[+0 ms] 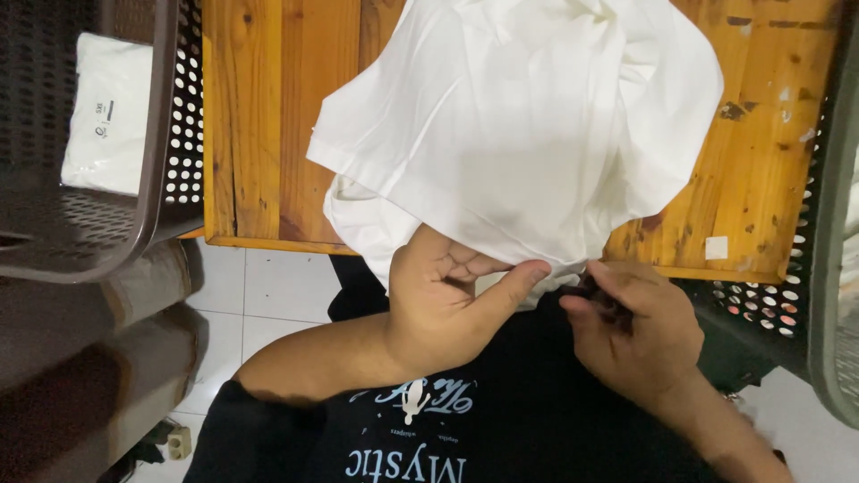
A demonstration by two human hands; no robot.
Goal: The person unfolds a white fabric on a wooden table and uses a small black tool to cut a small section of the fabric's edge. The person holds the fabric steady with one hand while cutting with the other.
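The left hand [443, 309] lies palm up at the near edge of the bench [259, 116], its fingers [465, 266] curled under the hem of a white shirt [528, 116] and the thumb laid across toward the right, so the cloth's lower edge is pinched between thumb and fingers. The right hand [635, 326] sits just beside it, back of the hand up, fingers drawn together on the same hem at a small dark spot where the cloth meets the person's black shirt [501, 420]; exactly what those fingertips pinch cannot be told.

The white shirt is bunched and creased, spread over the middle of the wooden bench and hanging a little over its near edge onto the hands.

To the left of the bench stands a dark brown perforated basket [161, 134] holding a flat white bag [107, 112]. To the right, another perforated basket [805, 295], darker, reaches the frame's edge. Below the bench shows a white tiled floor [268, 286].
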